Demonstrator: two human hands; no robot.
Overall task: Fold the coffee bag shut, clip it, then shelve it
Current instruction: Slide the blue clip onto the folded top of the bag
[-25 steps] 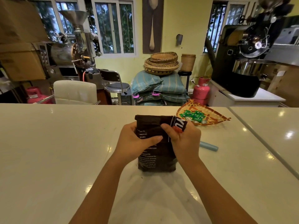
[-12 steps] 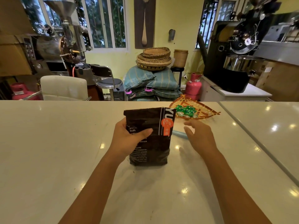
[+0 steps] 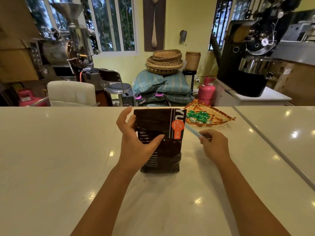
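A dark brown coffee bag (image 3: 158, 123) with an orange label stands upright on the white counter (image 3: 51, 150), its top folded down. My left hand (image 3: 136, 142) grips the bag's left side, thumb pressed across the front, fingers partly lifted behind the edge. To the right of the bag, my right hand (image 3: 214, 143) pinches one end of a long light-blue clip (image 3: 191, 131), which slants up toward the bag's right edge.
A woven fan-shaped tray (image 3: 219, 114) with green packets lies behind the bag on the right. A seam (image 3: 272, 147) in the counter runs diagonally at right. Beyond the counter stand a white chair, a stool, stacked sacks with baskets, and roasting machines.
My right hand let go of the bag's folded top, reached right to the counter, and took hold of the blue clip. My left hand kept holding the bag.
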